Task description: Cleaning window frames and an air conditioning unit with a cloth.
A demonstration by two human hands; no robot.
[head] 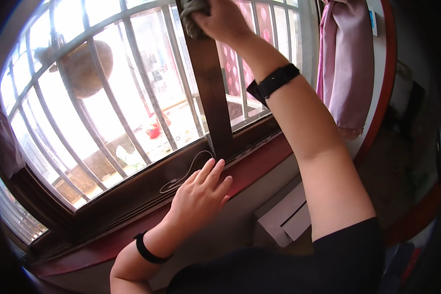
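At the top of the view, my right hand (pixel 226 20) grips a crumpled grey-brown cloth (pixel 195 18). The cloth lies against the dark upright frame (pixel 207 70) between the sliding window panes. Lower down, my left hand (pixel 202 196) is spread over the red window sill (pixel 248 180), with its fingers apart and nothing held. Whether its palm touches the sill cannot be seen. A thin pale cable (pixel 193 161) loops beside its fingertips, in front of the bottom window rail (pixel 136 191). Black bands circle both my forearms.
Metal bars (pixel 137 70) stand outside the glass, with a round brownish object (pixel 88 70) behind them. A pink-mauve curtain (pixel 347 70) hangs at the right, and another curtain (pixel 7 147) is bunched at the left. Below the sill sits a cardboard box (pixel 284 217).
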